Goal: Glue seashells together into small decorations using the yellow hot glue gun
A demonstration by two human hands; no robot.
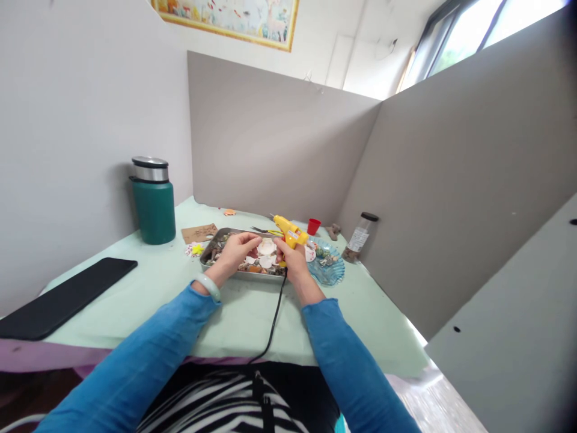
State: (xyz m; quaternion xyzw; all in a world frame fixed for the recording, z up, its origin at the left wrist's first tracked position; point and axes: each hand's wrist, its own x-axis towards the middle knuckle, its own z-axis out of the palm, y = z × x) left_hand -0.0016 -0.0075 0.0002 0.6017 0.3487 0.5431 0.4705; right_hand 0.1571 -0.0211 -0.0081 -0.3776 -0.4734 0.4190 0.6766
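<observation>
My right hand (292, 257) is wrapped round the handle of a yellow glue gun (289, 230), its nozzle pointing up and to the left. From the grip a black cord (276, 319) runs down over the table's front edge. My left hand (238, 252) is closed in a pinch over the metal tray (246, 276); whatever lies between its fingertips is too small to make out. White shells (266, 248) and small stones fill the tray under both hands. Just behind the tray, yellow-handled pliers (274, 232) lie partly hidden by the glue gun.
A blue scalloped dish (332, 275) of small pieces stands right of the tray, near a red cup (314, 226) and a clear jar (359, 239). Leftward are a brown card (196, 233), a green bottle (154, 210) and a black mat (72, 294). Grey panels (279, 138) enclose the table.
</observation>
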